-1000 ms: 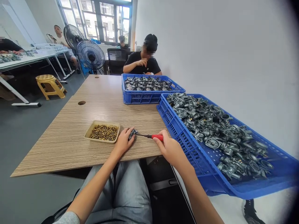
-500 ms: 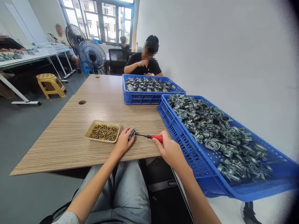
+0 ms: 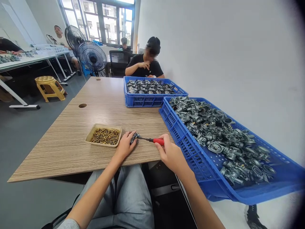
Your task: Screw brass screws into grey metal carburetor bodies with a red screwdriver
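Note:
My left hand (image 3: 125, 144) is closed around a small grey metal carburetor body (image 3: 134, 137), pressing it down on the table. Fingers hide much of that part. In my right hand (image 3: 169, 152) is a screwdriver (image 3: 158, 141) with a red handle and a dark shaft. The shaft lies nearly level and points left, its tip at the right side of the carburetor body; whether it sits in a screw is too small to tell. Just left of my left hand stands a beige tray (image 3: 86, 139) full of small brass pieces (image 3: 106, 136).
A large blue crate (image 3: 188, 148) heaped with carburetor bodies (image 3: 214, 127) stands at the right. Behind it, another blue crate (image 3: 143, 102) holds darker carburetors (image 3: 150, 86). A co-worker (image 3: 154, 62) sits beyond. Fans (image 3: 92, 57) and a yellow stool (image 3: 49, 87) stand on the left.
The whole view has shifted slightly to the left. Both hands, the screwdriver and the carburetor body keep nearly the same places relative to each other.

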A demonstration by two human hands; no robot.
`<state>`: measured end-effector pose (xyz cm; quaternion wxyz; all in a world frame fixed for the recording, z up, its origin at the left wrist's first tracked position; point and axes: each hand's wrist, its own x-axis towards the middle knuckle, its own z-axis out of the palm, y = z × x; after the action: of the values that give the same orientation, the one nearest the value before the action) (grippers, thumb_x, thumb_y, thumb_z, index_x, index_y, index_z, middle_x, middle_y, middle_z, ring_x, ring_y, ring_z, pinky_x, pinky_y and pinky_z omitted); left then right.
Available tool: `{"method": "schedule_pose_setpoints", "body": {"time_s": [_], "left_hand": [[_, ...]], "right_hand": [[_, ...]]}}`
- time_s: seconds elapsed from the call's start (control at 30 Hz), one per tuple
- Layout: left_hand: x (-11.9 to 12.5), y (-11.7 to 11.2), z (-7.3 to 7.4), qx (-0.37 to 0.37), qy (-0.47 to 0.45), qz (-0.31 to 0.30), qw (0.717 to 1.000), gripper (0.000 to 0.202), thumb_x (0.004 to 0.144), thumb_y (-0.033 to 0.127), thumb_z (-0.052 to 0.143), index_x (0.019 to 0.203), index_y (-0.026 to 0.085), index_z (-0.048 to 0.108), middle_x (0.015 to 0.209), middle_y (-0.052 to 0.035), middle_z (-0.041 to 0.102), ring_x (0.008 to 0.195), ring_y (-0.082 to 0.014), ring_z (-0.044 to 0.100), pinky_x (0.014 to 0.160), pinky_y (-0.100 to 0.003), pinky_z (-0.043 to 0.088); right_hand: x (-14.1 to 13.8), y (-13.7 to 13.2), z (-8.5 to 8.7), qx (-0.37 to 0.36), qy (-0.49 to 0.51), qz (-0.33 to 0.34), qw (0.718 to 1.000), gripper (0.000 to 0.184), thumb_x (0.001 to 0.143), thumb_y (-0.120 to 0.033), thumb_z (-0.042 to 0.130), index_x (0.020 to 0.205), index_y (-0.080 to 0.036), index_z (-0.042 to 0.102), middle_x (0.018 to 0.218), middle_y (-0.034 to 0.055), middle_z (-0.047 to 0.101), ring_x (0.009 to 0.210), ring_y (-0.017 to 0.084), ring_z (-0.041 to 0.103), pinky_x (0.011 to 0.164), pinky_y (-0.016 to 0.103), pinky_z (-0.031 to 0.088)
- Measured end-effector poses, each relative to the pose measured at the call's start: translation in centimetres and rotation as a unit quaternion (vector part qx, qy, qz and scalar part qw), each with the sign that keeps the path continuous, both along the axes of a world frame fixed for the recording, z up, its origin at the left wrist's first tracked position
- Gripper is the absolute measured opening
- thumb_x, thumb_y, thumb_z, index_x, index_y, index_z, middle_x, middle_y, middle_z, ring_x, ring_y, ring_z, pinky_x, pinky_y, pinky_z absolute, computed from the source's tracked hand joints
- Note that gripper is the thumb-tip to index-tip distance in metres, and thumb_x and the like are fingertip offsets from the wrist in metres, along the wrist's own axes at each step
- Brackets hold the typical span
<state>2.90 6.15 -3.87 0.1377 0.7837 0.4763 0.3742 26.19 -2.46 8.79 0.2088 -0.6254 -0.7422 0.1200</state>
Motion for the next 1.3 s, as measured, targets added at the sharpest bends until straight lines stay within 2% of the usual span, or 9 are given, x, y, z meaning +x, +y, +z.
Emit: {"method": "schedule_pose_setpoints", "body": {"time_s": [0.13, 0.33, 0.4, 0.6, 0.83, 0.93, 1.13, 1.2, 1.3], "left_hand": [[0.0, 0.0, 0.0, 0.004, 0.002, 0.002, 1.0, 0.047, 0.099, 0.031, 0.052, 0.146, 0.025, 0.049, 0.124, -0.0111, 0.06, 0.116, -0.0265, 0.06, 0.103, -0.043, 0.051], [0.0, 0.0, 0.2, 0.003, 0.001, 0.001, 1.0, 0.047, 0.1, 0.03, 0.052, 0.146, 0.022, 0.049, 0.126, -0.0122, 0.059, 0.118, -0.0265, 0.059, 0.105, -0.043, 0.05], [0.1, 0.0, 0.2, 0.004, 0.002, 0.0, 1.0, 0.047, 0.1, 0.03, 0.052, 0.146, 0.022, 0.049, 0.126, -0.0121, 0.059, 0.118, -0.0265, 0.059, 0.105, -0.043, 0.05], [0.0, 0.0, 0.1, 0.006, 0.001, 0.003, 1.0, 0.048, 0.099, 0.03, 0.053, 0.146, 0.024, 0.049, 0.126, -0.0114, 0.06, 0.117, -0.0264, 0.06, 0.105, -0.043, 0.05], [0.0, 0.1, 0.0, 0.008, 0.006, 0.004, 1.0, 0.048, 0.1, 0.031, 0.052, 0.147, 0.024, 0.048, 0.126, -0.0117, 0.059, 0.118, -0.0266, 0.06, 0.105, -0.043, 0.05], [0.0, 0.1, -0.1, 0.01, 0.001, 0.006, 1.0, 0.048, 0.1, 0.031, 0.053, 0.147, 0.024, 0.048, 0.128, -0.0115, 0.059, 0.119, -0.0263, 0.06, 0.106, -0.043, 0.05], [0.0, 0.0, 0.0, 0.004, 0.004, 0.006, 1.0, 0.048, 0.1, 0.031, 0.052, 0.147, 0.024, 0.048, 0.13, -0.0124, 0.058, 0.119, -0.0267, 0.06, 0.106, -0.043, 0.05], [0.0, 0.0, 0.1, 0.001, 0.004, 0.006, 1.0, 0.048, 0.1, 0.031, 0.052, 0.147, 0.024, 0.048, 0.129, -0.0123, 0.058, 0.118, -0.0267, 0.06, 0.106, -0.043, 0.05], [0.0, 0.0, 0.1, 0.001, 0.003, 0.005, 1.0, 0.047, 0.1, 0.031, 0.051, 0.147, 0.024, 0.048, 0.129, -0.0124, 0.058, 0.118, -0.0266, 0.06, 0.106, -0.043, 0.049]], "right_hand": [[0.0, 0.3, -0.3, 0.008, -0.031, -0.039, 0.999, 0.025, 0.103, -0.045, 0.041, 0.11, -0.022, 0.049, 0.073, 0.0036, 0.069, 0.066, 0.025, 0.068, 0.058, 0.028, 0.032], [0.2, -0.1, 0.4, -0.017, 0.089, 0.06, 0.994, 0.02, 0.102, -0.033, 0.042, 0.119, -0.024, 0.042, 0.096, 0.0054, 0.071, 0.083, 0.025, 0.069, 0.068, 0.029, 0.043], [0.1, -0.2, 0.4, -0.014, 0.079, 0.05, 0.996, 0.018, 0.102, -0.032, 0.042, 0.118, -0.024, 0.043, 0.096, 0.0057, 0.071, 0.083, 0.025, 0.069, 0.069, 0.029, 0.042], [0.0, 0.2, 0.2, -0.021, -0.002, -0.036, 0.999, 0.025, 0.103, -0.046, 0.04, 0.107, -0.023, 0.049, 0.074, 0.0029, 0.069, 0.066, 0.026, 0.067, 0.059, 0.028, 0.033], [0.2, -0.3, 0.6, -0.034, 0.116, 0.06, 0.991, 0.02, 0.101, -0.032, 0.045, 0.119, -0.025, 0.043, 0.08, -0.0011, 0.066, 0.07, 0.022, 0.065, 0.063, 0.027, 0.04], [0.0, -0.3, 0.6, -0.03, 0.107, 0.052, 0.992, 0.016, 0.1, -0.031, 0.046, 0.115, -0.025, 0.043, 0.083, 0.0003, 0.067, 0.073, 0.022, 0.066, 0.066, 0.028, 0.04], [-0.1, 0.0, 0.4, -0.025, 0.038, -0.025, 0.999, 0.018, 0.102, -0.041, 0.045, 0.108, -0.024, 0.046, 0.084, 0.0045, 0.07, 0.075, 0.026, 0.069, 0.064, 0.028, 0.037], [0.0, -0.1, 0.5, -0.029, 0.045, -0.022, 0.998, 0.018, 0.102, -0.041, 0.045, 0.108, -0.024, 0.046, 0.081, 0.003, 0.068, 0.073, 0.025, 0.068, 0.063, 0.028, 0.037], [0.1, -0.3, 0.8, -0.042, 0.094, 0.027, 0.994, 0.02, 0.101, -0.035, 0.047, 0.117, -0.025, 0.044, 0.073, -0.0019, 0.063, 0.071, 0.023, 0.066, 0.062, 0.027, 0.038]]}}
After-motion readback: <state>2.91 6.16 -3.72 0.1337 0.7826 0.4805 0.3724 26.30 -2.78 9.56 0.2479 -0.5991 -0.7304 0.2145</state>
